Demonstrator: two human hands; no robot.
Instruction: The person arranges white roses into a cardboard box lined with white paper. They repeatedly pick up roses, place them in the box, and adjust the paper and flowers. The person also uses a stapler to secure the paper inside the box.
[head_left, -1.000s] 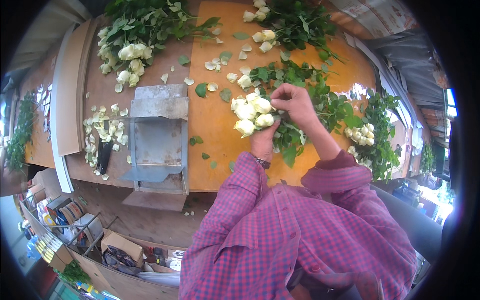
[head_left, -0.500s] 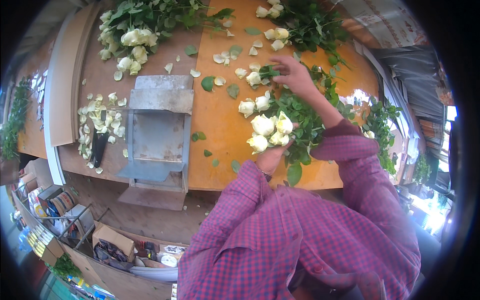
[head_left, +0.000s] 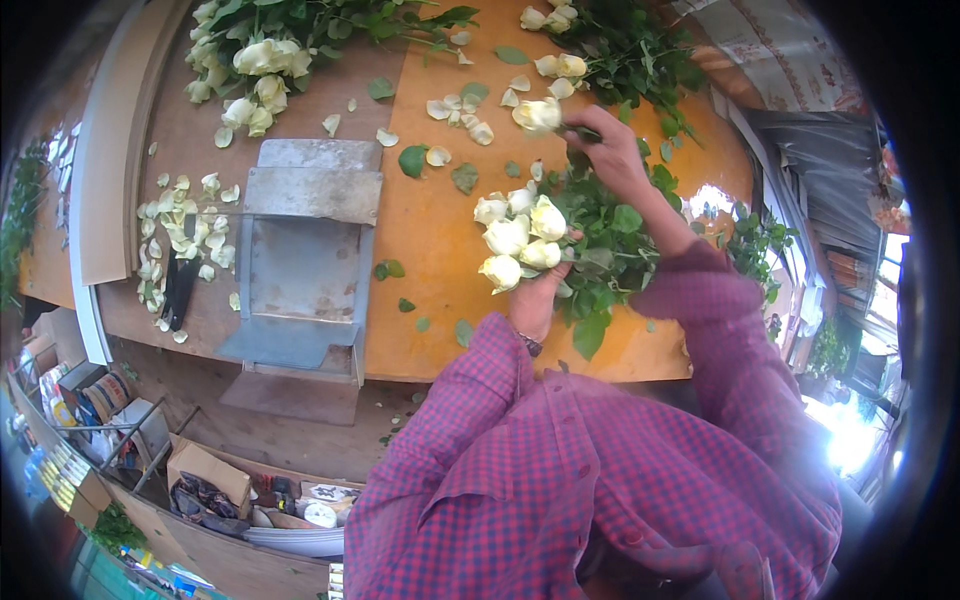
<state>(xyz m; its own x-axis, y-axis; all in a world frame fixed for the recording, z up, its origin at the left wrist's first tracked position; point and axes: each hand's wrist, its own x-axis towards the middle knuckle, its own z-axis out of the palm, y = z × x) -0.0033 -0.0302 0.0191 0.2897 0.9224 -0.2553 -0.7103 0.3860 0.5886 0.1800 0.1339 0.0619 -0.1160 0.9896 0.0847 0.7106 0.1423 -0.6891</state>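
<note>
My left hand [head_left: 540, 292] grips a bunch of white roses [head_left: 517, 237] by the stems, blooms pointing left over the orange table [head_left: 430, 260]. Green leaves [head_left: 610, 250] of the bunch spread to the right. My right hand [head_left: 605, 150] reaches further up the table and holds the stem of a single white rose [head_left: 537, 116], close to a heap of leafy roses [head_left: 620, 50] at the top. Both arms wear a red checked shirt.
A grey metal box-like fixture [head_left: 305, 250] sits left of the bunch. Another pile of white roses [head_left: 260, 60] lies top left. Loose petals [head_left: 185, 235] and leaves [head_left: 412, 160] are scattered about. Boxes and clutter [head_left: 210, 480] lie below the table edge.
My right hand left the bunch and moved up the table, taking hold of a single rose. The bunch in my left hand has shifted a little lower.
</note>
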